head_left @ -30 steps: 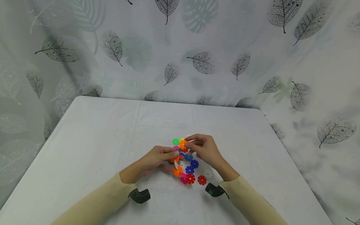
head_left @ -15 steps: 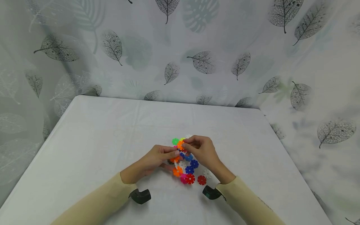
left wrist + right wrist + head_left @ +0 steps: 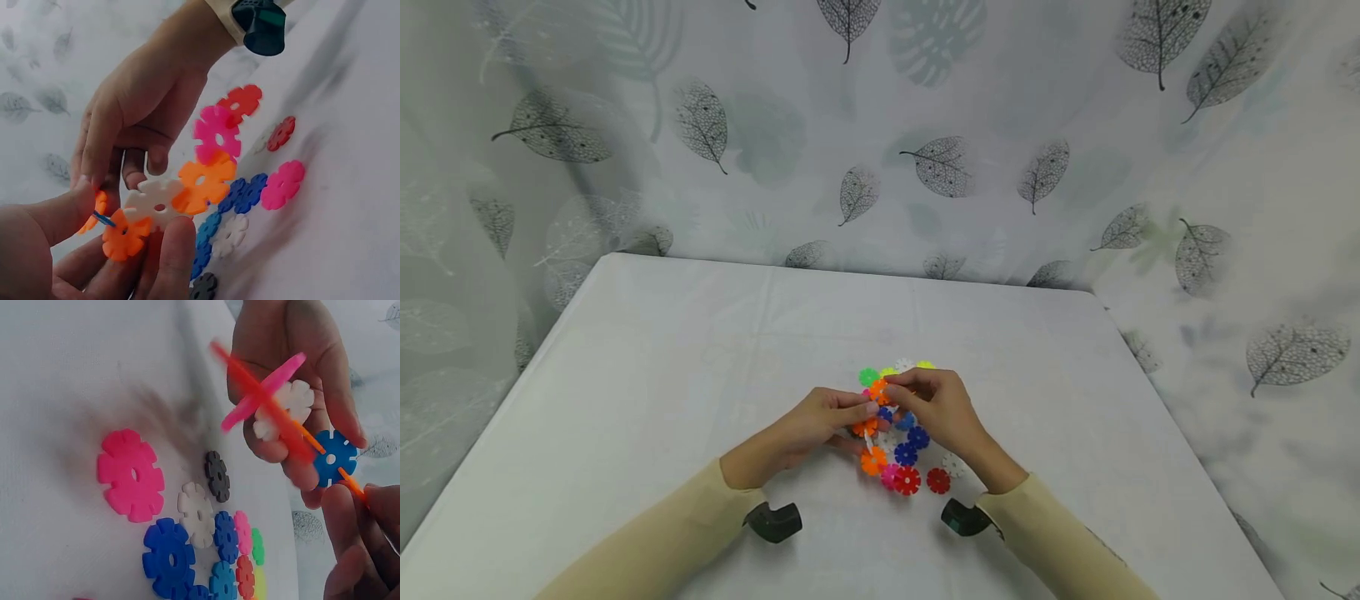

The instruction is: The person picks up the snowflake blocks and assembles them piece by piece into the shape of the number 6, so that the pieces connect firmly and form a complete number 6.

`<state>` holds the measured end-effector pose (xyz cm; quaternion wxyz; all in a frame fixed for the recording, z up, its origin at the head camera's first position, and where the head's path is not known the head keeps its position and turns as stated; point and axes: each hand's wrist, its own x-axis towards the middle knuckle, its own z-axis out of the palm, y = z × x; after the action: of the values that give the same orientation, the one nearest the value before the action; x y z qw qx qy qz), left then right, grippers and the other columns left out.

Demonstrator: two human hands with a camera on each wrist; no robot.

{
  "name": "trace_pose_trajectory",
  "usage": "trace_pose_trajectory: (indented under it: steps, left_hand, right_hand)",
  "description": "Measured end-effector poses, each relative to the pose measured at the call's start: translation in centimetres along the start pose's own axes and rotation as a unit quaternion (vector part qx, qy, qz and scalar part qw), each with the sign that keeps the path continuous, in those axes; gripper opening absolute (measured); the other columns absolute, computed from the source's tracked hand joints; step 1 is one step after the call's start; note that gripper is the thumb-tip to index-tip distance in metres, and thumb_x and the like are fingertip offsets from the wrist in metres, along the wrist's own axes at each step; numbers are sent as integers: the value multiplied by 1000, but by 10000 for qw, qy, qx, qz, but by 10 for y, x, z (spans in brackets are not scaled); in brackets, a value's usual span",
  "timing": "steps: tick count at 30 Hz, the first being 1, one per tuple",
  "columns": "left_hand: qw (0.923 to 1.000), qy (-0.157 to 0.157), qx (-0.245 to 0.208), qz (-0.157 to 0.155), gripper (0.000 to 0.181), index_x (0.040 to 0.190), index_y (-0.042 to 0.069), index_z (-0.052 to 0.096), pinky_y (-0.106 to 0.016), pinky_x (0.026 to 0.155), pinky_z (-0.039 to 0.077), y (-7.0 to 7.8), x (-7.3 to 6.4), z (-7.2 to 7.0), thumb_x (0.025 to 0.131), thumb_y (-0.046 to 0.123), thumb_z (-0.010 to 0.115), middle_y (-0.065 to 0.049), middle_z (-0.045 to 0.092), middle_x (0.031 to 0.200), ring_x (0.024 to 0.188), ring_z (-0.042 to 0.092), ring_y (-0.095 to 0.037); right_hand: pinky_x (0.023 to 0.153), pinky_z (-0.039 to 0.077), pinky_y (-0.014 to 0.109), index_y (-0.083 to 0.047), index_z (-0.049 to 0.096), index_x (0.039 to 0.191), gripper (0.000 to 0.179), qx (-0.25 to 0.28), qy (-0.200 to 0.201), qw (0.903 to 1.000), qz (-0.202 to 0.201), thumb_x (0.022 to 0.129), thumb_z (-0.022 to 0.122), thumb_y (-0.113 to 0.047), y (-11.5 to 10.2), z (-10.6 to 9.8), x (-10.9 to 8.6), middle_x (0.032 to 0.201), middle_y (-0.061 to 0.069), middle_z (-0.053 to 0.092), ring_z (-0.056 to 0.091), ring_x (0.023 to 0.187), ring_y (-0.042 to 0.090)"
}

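A chain of interlocked flower-shaped plastic discs hangs between my hands. My left hand (image 3: 820, 417) holds it by a blue disc (image 3: 322, 447) and an orange disc (image 3: 124, 240), thumb on one side and fingers beneath. Further along the chain come a white disc (image 3: 144, 203), another orange disc (image 3: 212, 187), a pink disc (image 3: 206, 128) and a red disc (image 3: 244, 95). My right hand (image 3: 942, 404) pinches one more orange disc (image 3: 880, 392), its edge meeting the blue disc's rim in the right wrist view. How deeply the slots engage cannot be made out.
Several loose discs lie on the white-covered table (image 3: 700, 333) under and around my hands: green (image 3: 868, 377), dark blue (image 3: 917, 437), red (image 3: 937, 481), pink (image 3: 128, 459) and dark grey (image 3: 217, 478). A leaf-patterned curtain (image 3: 880, 125) stands behind the table.
My right hand has come slightly left and down with its orange disc, closer to my left hand. The left hand stays almost still.
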<state>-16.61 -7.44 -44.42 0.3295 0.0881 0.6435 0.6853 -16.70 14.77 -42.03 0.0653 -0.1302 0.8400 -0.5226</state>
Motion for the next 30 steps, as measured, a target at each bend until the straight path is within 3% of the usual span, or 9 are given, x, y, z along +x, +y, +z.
trace_pose_trajectory:
  steps: [4,10,16,20,24,30]
  left_hand:
    - [9999,105,59,8,46,136,-3,61,-40,83,59,1,0,-1,100,26,66,-18,68,123,92,72,-29]
    - [9996,277,-44,50,56,146,1,52,-41,78,60,2,0,-1,98,24,69,-16,69,123,90,73,-32]
    - [9976,689,96,35,61,151,8,48,-40,77,60,3,0,-2,97,28,70,-13,73,115,86,73,-31]
    - [9953,946,196,8,60,150,11,51,-38,79,59,2,2,-3,97,32,70,-12,74,110,87,74,-28]
    - [9937,1113,90,43,60,149,12,53,-38,79,60,2,2,-5,96,32,72,-12,75,106,84,75,-28]
    - [9914,1307,-80,31,61,147,14,55,-38,77,60,1,2,-7,93,34,75,-12,75,103,80,75,-28]
  right_hand:
    - [60,55,38,-11,75,116,26,-15,-107,9999,116,101,65,-29,2,-1,0,92,6,74,69,77,21]
    - [73,58,50,-10,69,129,37,124,-152,9997,147,105,56,-35,6,-4,-2,105,11,72,70,86,25]
    - [86,57,45,-13,59,142,42,-20,307,9993,191,107,52,-34,11,-13,-6,124,13,66,68,103,27]
    - [91,55,48,-13,56,145,44,-31,614,9974,379,106,54,-32,15,-23,-9,131,11,64,66,108,30]
    - [89,56,47,-13,56,145,43,-40,821,9950,571,106,55,-31,20,-34,-12,133,11,63,66,109,32]
    - [84,56,34,-12,56,145,46,-149,923,9919,856,105,56,-36,29,-51,-18,136,12,61,66,110,27]
